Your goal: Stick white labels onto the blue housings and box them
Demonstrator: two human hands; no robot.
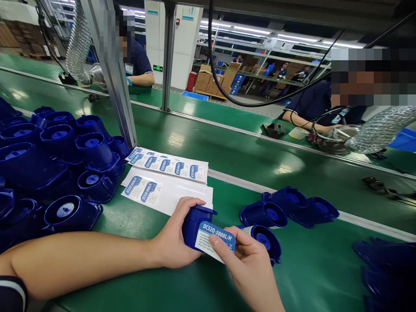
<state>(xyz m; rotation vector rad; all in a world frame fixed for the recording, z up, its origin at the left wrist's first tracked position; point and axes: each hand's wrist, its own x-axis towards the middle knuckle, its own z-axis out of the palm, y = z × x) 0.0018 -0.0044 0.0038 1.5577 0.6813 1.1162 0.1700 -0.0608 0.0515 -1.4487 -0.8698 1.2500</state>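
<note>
My left hand [173, 236] grips a dark blue plastic housing [191, 221] just above the green work surface. Pressed against its side is a blue and white label [214, 236] reading DC52Q-5000L/H. My right hand [250, 264] pinches that label's lower right edge with thumb and fingers. Just behind my hands lie white label sheets [169, 180] with several more blue labels on them.
A heap of blue housings [61, 160] fills the left side. A few more housings [286, 208] lie to the right, others [386, 268] at the far right. A metal post [113, 73] stands behind the sheets. Two other people work across the green belt [247, 151].
</note>
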